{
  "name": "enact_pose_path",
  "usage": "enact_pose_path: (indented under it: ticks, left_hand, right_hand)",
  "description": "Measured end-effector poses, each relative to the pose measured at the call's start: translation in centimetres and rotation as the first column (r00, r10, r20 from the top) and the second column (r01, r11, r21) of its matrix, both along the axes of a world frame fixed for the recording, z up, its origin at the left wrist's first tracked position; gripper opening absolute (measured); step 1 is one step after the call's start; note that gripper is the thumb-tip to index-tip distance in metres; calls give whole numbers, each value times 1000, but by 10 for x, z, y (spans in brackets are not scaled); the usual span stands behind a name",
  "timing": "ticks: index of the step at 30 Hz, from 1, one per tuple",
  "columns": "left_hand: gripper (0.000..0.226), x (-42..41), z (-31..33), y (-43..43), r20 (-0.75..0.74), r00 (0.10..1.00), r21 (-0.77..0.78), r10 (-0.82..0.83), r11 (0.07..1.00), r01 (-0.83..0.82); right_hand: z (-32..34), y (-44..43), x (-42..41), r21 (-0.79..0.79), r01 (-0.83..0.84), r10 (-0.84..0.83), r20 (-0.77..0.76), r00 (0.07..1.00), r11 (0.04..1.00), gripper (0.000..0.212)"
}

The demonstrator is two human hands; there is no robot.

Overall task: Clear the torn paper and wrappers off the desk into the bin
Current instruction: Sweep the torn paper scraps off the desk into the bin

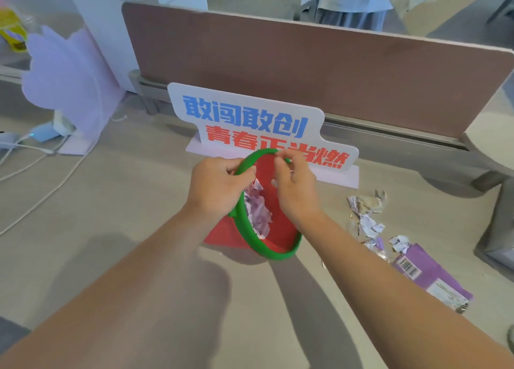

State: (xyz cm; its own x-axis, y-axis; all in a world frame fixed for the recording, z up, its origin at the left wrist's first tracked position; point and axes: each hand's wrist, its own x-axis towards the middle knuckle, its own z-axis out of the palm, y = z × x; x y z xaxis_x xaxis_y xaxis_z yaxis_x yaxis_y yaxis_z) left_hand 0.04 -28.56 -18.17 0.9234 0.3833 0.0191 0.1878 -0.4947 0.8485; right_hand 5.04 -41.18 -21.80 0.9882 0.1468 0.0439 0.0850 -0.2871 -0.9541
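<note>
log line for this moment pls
left hand grips green-rimmed red plastic bin | right hand over bin, grip unclear | torn white paper scraps, purple foil wrapper on beige desk

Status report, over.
Left hand grips green-rimmed red plastic bin. Right hand above its mouth, grip unclear. Torn paper scraps, purple wrapper lie on desk. Nothing blocking.

Slogan sign [261, 129] before brown partition [306, 62]; lilac cutout [64, 73] left; white cables [33, 147].

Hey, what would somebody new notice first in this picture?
The green-rimmed red bin, tilted at centre, left hand gripping its rim, right hand over its mouth, torn paper inside. Behind stands a sign with big blue and red characters; right of the bin, scraps and a purple wrapper lie on the desk.
</note>
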Motion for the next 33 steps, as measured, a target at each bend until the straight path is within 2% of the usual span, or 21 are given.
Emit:
enact_pose_path:
  ticks: [3, 5, 7, 9, 11, 13, 15, 16, 20, 22, 25, 27, 30, 32, 33]
  left_hand:
    - [21, -7, 5, -2, 24, 999, 28, -37, 999, 36]
    - [13, -11, 9, -3, 39, 997, 43, -63, 997, 62]
    - [14, -13, 10, -5, 43, 996, 74, -78, 994, 75]
    - [14, -12, 8, -10, 43, 994, 90, -101, 991, 97]
    - [15, -13, 6, -16, 34, 990, 89, -138, 987, 134]
    - [15, -14, 2, -22, 16, 986, 68, -164, 984, 163]
    - [14, -13, 0, -29, 7, 984, 34, -175, 984, 175]
    - [14, -12, -1, -33, 5, 983, 28, -184, 983, 183]
    - [20, -8, -4, -41, -6, 978, 70, -211, 975, 211]
    - [20, -6, -4, -41, -6, 977, 90, -214, 973, 214]
    - [18, -7, 0, -36, 7, 980, 113, -198, 974, 196]
    - [16, -7, 7, -27, 26, 987, 110, -158, 982, 154]
    - [15, -6, 17, -5, 69, 995, 77, -74, 995, 68]
    - [16, -9, 24, 14, 76, 997, 94, -35, 995, 27]
    - [17, -11, 26, 23, 71, 997, 103, -23, 995, 15]
  right_hand:
    - [-16, 3, -21, -197, -248, 243, -51, 969, 948, 42]
    - [-25, -2, -31, -338, -303, 288, -95, 953, 891, 58]
    - [-27, -11, -42, -356, -323, 325, -55, 944, 877, 54]
    - [-19, -24, -55, -240, -205, 220, 38, 975, 949, 44]
    - [-18, -44, -65, -93, 46, -38, 90, 995, 995, 35]
    - [-26, -64, -69, 28, 230, -229, -23, 973, 973, 29]
    - [-33, -71, -68, 148, 319, -287, -203, 936, 936, 33]
    - [-35, -72, -67, 176, 338, -294, -237, 926, 924, 36]
    - [-37, -56, -64, 112, 239, -228, -102, 968, 964, 56]
    - [-35, -51, -65, 53, 177, -177, 5, 984, 983, 57]
    - [-31, -58, -67, -59, 258, -252, 92, 963, 964, 46]
    - [-32, -65, -66, -58, 369, -361, 117, 925, 928, 40]
    - [-42, -66, -65, -72, 451, -448, 60, 892, 890, 37]
    - [-51, -57, -64, -146, 373, -381, -30, 924, 916, 31]
    - [-56, -51, -64, -223, 277, -300, -78, 951, 935, 28]
